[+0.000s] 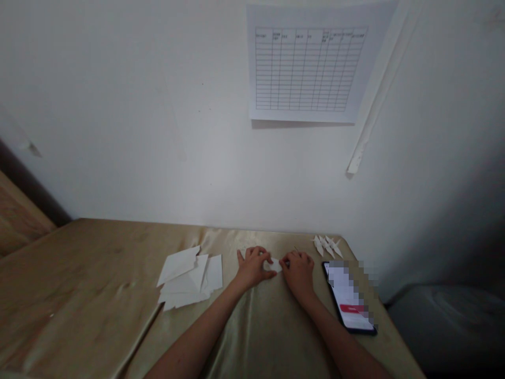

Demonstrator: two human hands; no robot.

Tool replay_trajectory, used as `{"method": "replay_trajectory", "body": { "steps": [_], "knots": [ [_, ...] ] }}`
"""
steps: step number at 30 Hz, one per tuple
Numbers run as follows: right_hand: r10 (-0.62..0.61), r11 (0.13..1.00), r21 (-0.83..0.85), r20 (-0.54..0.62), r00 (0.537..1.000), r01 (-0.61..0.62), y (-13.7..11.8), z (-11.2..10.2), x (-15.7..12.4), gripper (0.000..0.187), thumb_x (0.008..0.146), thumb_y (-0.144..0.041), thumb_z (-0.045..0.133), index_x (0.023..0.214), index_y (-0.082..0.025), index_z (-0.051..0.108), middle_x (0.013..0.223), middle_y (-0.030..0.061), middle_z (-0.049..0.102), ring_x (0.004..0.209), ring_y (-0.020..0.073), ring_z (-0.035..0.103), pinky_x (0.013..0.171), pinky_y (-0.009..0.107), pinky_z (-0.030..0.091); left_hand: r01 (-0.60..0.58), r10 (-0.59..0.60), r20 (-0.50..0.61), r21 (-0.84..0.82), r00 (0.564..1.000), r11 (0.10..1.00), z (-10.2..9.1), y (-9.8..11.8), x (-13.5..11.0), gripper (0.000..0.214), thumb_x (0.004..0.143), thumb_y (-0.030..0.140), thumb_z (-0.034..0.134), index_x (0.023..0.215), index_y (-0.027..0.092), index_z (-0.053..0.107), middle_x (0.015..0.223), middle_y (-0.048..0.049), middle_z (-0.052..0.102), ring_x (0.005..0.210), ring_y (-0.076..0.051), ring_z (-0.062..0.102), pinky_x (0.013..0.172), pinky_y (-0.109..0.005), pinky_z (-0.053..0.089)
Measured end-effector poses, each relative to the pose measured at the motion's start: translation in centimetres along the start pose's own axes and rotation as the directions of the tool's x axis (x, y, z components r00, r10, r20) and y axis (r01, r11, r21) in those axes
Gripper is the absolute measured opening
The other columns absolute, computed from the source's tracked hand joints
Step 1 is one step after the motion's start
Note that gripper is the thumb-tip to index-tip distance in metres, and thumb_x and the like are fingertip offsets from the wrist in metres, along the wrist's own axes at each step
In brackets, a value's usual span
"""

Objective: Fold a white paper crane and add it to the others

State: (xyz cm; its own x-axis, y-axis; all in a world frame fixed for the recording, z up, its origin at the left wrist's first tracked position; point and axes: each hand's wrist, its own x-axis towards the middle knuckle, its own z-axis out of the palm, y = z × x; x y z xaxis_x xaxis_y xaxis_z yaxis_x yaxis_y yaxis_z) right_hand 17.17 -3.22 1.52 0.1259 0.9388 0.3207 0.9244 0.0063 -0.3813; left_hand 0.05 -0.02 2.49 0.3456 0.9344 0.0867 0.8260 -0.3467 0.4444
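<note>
A small piece of white paper (275, 265), seemingly folded, lies between my two hands near the table's far edge. My left hand (252, 267) is at its left side, with the thumb and index finger curled around it and the other fingers bent on the cloth. From the right, my right hand (299, 271) pinches the paper's edge between thumb and forefinger. The fingers hide part of the paper, so its exact shape cannot be made out.
Loose white sheets (185, 284) overlap in a pile left of my hands. Several folded paper cranes (326, 246) stand at the far right corner, behind a lit phone (347, 300). Shiny gold cloth (98, 284) covers the table, which meets a white wall bearing a printed chart (307, 73).
</note>
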Motion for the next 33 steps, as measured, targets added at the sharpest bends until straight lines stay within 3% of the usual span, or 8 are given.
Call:
{"method": "replay_trajectory", "body": {
  "steps": [9,16,33],
  "knots": [
    [-0.018,0.998,-0.054,0.008,1.000,0.019,-0.24,-0.20,-0.13,0.011,0.091,-0.028,0.059,0.089,-0.023,0.069,0.101,0.0054,0.070,0.108,0.0243,0.052,0.101,0.042,0.024,-0.023,0.023,0.012,0.000,1.000,1.000,-0.21,-0.19,-0.36,0.036,0.073,0.050,0.080,0.104,0.035,0.069,0.133,-0.0012,0.057,0.134,-0.033,0.041,0.112,-0.077,0.003],
    [-0.069,0.991,-0.116,-0.012,0.998,0.067,-0.31,-0.23,-0.30,0.012,0.092,-0.027,0.058,0.091,-0.022,0.069,0.102,0.0072,0.071,0.109,0.0263,0.052,0.106,0.045,0.020,0.000,0.000,-0.001,-0.005,1.000,1.000,-0.01,-0.46,-0.18,0.018,0.084,0.043,0.071,0.101,0.038,0.071,0.131,0.0025,0.059,0.133,-0.028,0.042,0.114,-0.072,0.002],
    [-0.073,0.986,-0.147,0.004,0.997,0.073,-0.69,-0.30,-0.26,0.013,0.093,-0.025,0.055,0.094,-0.022,0.068,0.105,0.0089,0.071,0.110,0.0271,0.053,0.107,0.048,0.019,0.012,-0.012,-0.013,-0.022,1.000,1.000,0.11,-0.26,-0.03,0.021,0.079,0.045,0.076,0.097,0.035,0.071,0.129,0.0019,0.059,0.131,-0.030,0.043,0.113,-0.074,0.002]
  ]
}}
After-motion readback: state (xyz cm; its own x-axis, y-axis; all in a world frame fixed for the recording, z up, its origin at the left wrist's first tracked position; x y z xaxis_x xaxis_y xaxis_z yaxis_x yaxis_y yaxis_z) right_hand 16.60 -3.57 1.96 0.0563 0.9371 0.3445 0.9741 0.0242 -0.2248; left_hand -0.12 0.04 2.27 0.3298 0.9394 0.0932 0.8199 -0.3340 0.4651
